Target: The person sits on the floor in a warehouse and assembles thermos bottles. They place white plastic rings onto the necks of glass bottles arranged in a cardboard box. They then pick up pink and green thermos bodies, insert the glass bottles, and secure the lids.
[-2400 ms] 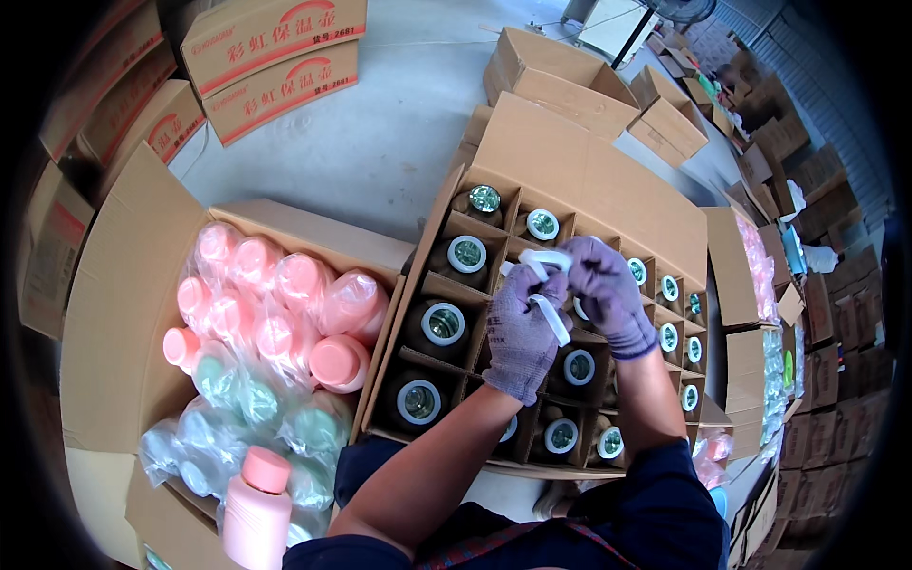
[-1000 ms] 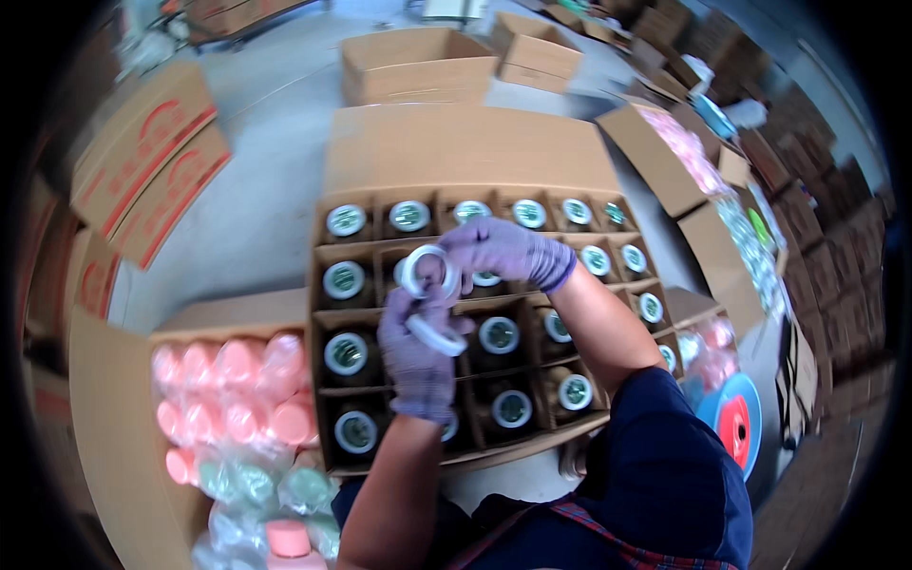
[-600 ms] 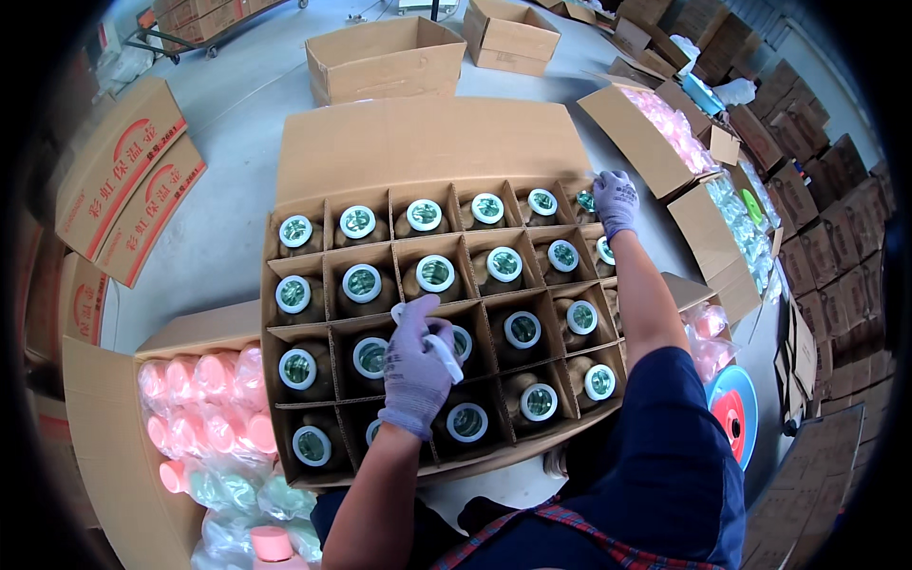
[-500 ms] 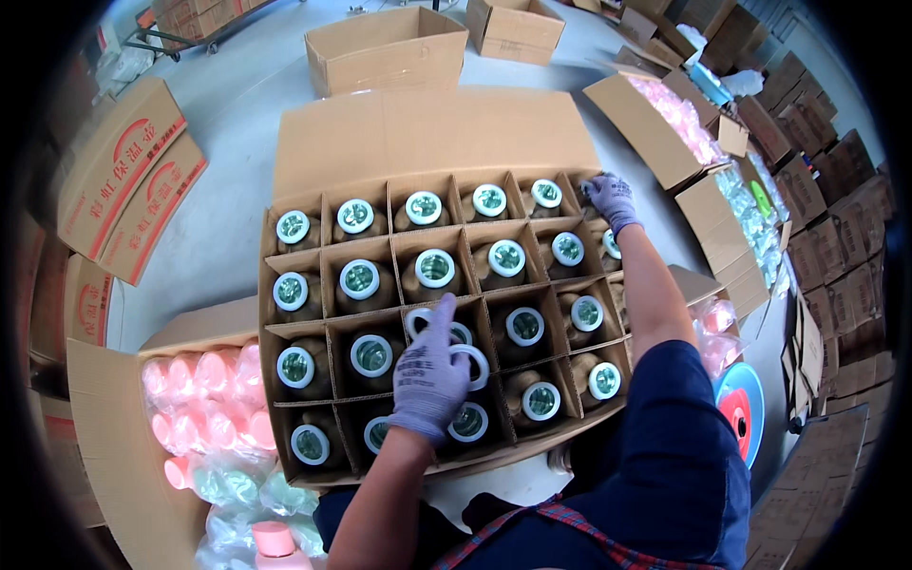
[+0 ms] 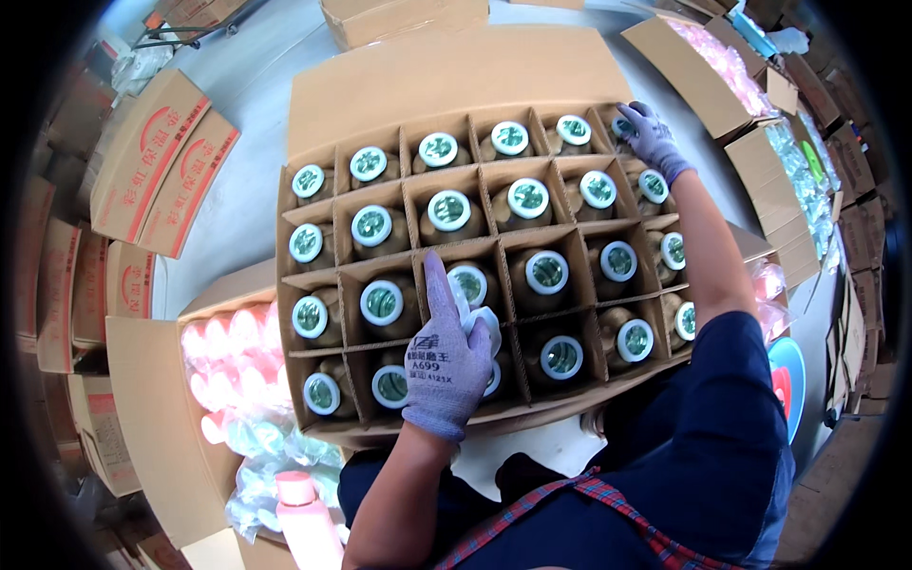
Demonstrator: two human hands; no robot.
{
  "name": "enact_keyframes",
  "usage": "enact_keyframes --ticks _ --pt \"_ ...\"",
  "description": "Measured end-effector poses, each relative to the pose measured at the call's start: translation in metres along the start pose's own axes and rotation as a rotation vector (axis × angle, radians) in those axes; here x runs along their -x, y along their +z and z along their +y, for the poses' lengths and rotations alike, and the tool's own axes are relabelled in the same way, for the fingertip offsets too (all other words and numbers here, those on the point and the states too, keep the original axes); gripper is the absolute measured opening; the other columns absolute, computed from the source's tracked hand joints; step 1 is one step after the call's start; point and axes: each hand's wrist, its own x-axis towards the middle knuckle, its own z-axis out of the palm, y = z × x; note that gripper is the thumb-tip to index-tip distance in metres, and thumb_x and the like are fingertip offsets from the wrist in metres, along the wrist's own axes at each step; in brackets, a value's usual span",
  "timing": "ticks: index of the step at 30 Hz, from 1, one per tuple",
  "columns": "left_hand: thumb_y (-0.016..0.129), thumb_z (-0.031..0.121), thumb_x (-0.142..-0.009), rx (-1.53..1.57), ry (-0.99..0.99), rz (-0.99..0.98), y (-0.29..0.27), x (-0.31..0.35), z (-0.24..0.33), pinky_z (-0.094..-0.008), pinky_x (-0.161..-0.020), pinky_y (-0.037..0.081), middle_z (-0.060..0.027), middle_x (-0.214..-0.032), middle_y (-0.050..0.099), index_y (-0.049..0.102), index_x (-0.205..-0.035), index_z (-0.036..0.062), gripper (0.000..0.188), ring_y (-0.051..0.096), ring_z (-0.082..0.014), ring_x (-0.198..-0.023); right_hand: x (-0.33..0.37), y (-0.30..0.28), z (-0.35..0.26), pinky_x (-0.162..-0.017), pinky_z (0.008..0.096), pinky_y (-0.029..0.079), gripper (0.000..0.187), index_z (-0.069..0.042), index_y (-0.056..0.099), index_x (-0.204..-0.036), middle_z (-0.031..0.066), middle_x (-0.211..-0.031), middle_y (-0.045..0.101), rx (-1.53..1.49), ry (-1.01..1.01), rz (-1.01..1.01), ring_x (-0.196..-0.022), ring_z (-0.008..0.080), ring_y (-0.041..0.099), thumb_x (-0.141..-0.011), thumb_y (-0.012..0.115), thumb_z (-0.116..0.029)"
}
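Note:
A divided cardboard box (image 5: 446,249) holds rows of flask liners, one to a compartment, with pale ring rims and shiny green inner glass; one liner (image 5: 449,210) stands near the middle. My gloved left hand (image 5: 446,366) is over the near-middle compartments. Its index finger points away from me, while thumb and other fingers close around white plastic rings (image 5: 486,325), partly hidden. At the far right corner compartment, my gloved right hand (image 5: 651,138) bends its fingertips onto the mouth of a flask liner (image 5: 622,127). Its rim is partly covered by the fingers.
At left, an open box (image 5: 157,418) contains pink and green bottles in plastic bags, with one pink bottle (image 5: 309,522) standing nearest me. Flattened printed cartons (image 5: 157,166) stand beyond it. More open boxes (image 5: 689,81) with bagged pink and green items line the right.
My view has shifted, so the box appears higher and further right. My right hand stays at the far right corner. The rings in my left hand now sit closer to its palm.

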Motion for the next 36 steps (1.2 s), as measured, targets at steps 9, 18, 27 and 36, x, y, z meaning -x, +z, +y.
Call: enact_keyframes --ticks 9,18,27,36 --pt "0.062 0.000 -0.086 0.026 0.141 0.369 -0.043 0.051 -0.020 -0.0302 -0.071 0.053 -0.0120 -0.089 0.065 0.061 -0.117 0.0035 0.032 0.065 -0.0243 -0.076 -0.008 -0.043 -0.078 -0.096 0.0465 0.047 0.042 -0.015 0.055 -0.127 0.0160 -0.133 0.054 0.348 0.075 -0.133 -0.116 0.0346 0.058 -0.087 0.059 -0.027" --pt "0.060 0.012 -0.096 0.301 0.056 1.162 -0.128 0.250 -0.055 -0.0215 -0.056 0.047 -0.0052 -0.089 0.066 0.061 -0.116 0.0017 0.023 0.062 -0.0079 -0.071 0.241 -0.174 -0.251 -0.105 0.0494 0.038 0.041 -0.004 0.058 -0.121 0.0182 -0.126 0.056 -0.504 -0.862 -0.081 -0.118 0.0407 0.052 -0.081 0.066 -0.007" --pt "0.065 0.027 -0.083 -0.149 -1.058 0.745 0.001 0.635 -0.188 -0.0397 -0.082 0.051 -0.0168 -0.093 0.068 0.063 -0.105 0.0049 0.031 0.066 -0.0338 -0.089 0.319 -0.154 -0.134 -0.100 0.0340 0.044 0.029 0.000 0.062 -0.124 0.0150 -0.122 0.065 -0.546 -0.347 -0.381 -0.117 0.0264 0.059 -0.097 0.056 -0.009" --pt "0.066 0.019 -0.079 0.332 -1.431 0.208 0.103 0.775 -0.248 -0.0326 -0.060 0.053 -0.0139 -0.098 0.069 0.064 -0.119 0.0072 0.041 0.065 -0.0192 -0.067 0.326 -0.120 -0.124 -0.099 0.0329 0.046 0.033 0.005 0.059 -0.125 0.0162 -0.125 0.064 -0.330 -0.516 -0.542 -0.115 0.0230 0.061 -0.098 0.056 -0.014"
